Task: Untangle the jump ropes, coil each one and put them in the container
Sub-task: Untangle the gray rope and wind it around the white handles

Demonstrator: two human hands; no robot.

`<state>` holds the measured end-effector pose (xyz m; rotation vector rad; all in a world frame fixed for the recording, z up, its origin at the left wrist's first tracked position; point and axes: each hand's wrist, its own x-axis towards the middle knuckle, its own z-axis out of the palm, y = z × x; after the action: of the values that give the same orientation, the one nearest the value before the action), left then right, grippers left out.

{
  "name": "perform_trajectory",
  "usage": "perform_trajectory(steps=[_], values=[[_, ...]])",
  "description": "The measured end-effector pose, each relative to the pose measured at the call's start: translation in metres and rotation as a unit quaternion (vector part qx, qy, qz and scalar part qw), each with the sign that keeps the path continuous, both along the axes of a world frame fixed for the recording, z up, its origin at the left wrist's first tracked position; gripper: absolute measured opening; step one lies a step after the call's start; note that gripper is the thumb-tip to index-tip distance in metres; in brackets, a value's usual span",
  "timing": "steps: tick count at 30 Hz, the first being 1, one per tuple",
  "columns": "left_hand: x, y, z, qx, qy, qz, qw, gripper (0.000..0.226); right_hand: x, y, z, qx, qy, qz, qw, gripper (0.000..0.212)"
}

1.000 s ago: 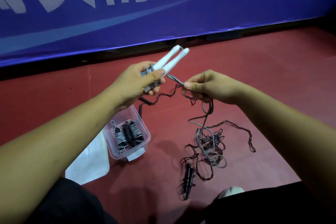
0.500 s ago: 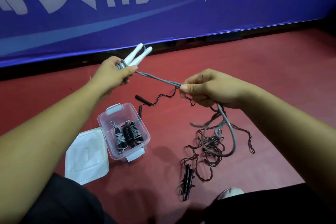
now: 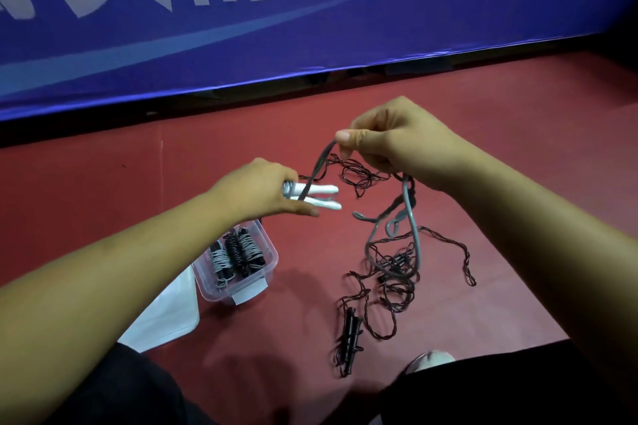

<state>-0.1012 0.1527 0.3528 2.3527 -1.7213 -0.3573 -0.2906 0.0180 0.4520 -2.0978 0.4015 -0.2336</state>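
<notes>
Fingers [image 3: 300, 211] of the left hand [image 3: 262, 190] are gripping the white handles [image 3: 324, 197] while the right hand [image 3: 397, 148] is pinching the apparently limp, light grey rope [image 3: 319, 162] near them.

Left hand [image 3: 262, 190]: lowered from its raised place of half a second ago, now over the far end of the container [image 3: 272, 254]; its pair of white handles [image 3: 321, 197], formerly pointing up and away, now lies flat and points right. Right hand [image 3: 397, 145]: risen, now the higher of the two. Gray rope [image 3: 319, 162]: the long taut span between the hands has shrunk to a short steep strand crossing the handles, and the slack below the right hand hangs in new loops.
</notes>
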Motion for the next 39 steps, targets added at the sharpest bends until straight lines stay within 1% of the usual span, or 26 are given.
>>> perform_trajectory(steps=[4,6,8,10,12,15,17,18,20,21,22,23,26,28,29,31,34,36,39], values=[[-0.008,0.003,0.002,0.04,0.005,-0.088,0.995,0.03,0.001,-0.007,-0.002,-0.084,-0.006,0.004,0.996,0.026],[-0.006,0.006,0.001,0.052,0.027,-0.141,0.988,0.028,0.0,-0.014,-0.005,-0.101,-0.005,0.013,0.995,0.024],[-0.004,0.011,0.002,0.058,0.063,-0.17,0.982,0.033,-0.001,-0.023,-0.007,-0.103,-0.003,0.008,0.995,0.022],[-0.005,0.015,0.007,0.061,0.11,-0.179,0.976,0.033,-0.001,-0.032,-0.011,-0.115,0.001,-0.005,0.993,0.019],[-0.01,0.019,0.017,0.056,0.167,-0.181,0.968,0.029,-0.002,-0.039,-0.017,-0.131,0.005,-0.013,0.991,0.014],[-0.016,0.021,0.031,0.024,0.247,-0.175,0.953,0.017,-0.004,-0.049,-0.029,-0.137,0.009,-0.015,0.99,0.014],[-0.017,0.021,0.038,0.0,0.307,-0.152,0.94,0.015,-0.005,-0.053,-0.035,-0.117,0.017,-0.023,0.993,0.012],[-0.018,0.021,0.041,-0.015,0.34,-0.14,0.93,0.023,-0.004,-0.054,-0.037,-0.113,0.018,-0.025,0.993,0.011],[-0.019,0.021,0.046,-0.04,0.412,-0.118,0.903,0.057,-0.001,-0.054,-0.042,-0.113,0.018,-0.029,0.993,0.008],[-0.019,0.021,0.047,-0.047,0.433,-0.115,0.893,0.075,0.001,-0.054,-0.044,-0.111,0.021,-0.028,0.993,0.005],[-0.02,0.022,0.05,-0.054,0.44,-0.118,0.888,0.084,0.002,-0.052,-0.045,-0.104,0.027,-0.022,0.994,0.004],[-0.02,0.023,0.052,-0.061,0.439,-0.12,0.889,0.083,0.003,-0.05,-0.046,-0.101,0.038,-0.011,0.994,0.006],[-0.021,0.024,0.056,-0.104,0.432,-0.094,0.891,0.057,0.002,-0.042,-0.052,-0.094,0.06,0.021,0.993,0.013],[-0.02,0.025,0.058,-0.134,0.44,-0.05,0.887,0.046,0.002,-0.037,-0.054,-0.049,0.062,0.023,0.997,0.031],[-0.018,0.025,0.057,-0.152,0.444,-0.025,0.883,0.042,0.002,-0.035,-0.055,-0.03,0.066,0.03,0.997,0.032],[-0.011,0.023,0.057,-0.198,0.438,0.034,0.876,0.034,0.004,-0.029,-0.054,-0.002,0.081,0.045,0.996,0.02],[0.008,0.017,0.051,-0.249,0.436,0.133,0.854,0.027,0.008,-0.022,-0.052,0.046,0.093,0.064,0.993,0.015],[0.018,0.014,0.045,-0.244,0.439,0.173,0.847,0.028,0.011,-0.017,-0.054,0.069,0.101,0.075,0.99,0.016],[0.032,0.013,0.034,-0.227,0.433,0.205,0.848,0.025,0.016,-0.004,-0.059,0.13,0.115,0.057,0.983,0.018]])
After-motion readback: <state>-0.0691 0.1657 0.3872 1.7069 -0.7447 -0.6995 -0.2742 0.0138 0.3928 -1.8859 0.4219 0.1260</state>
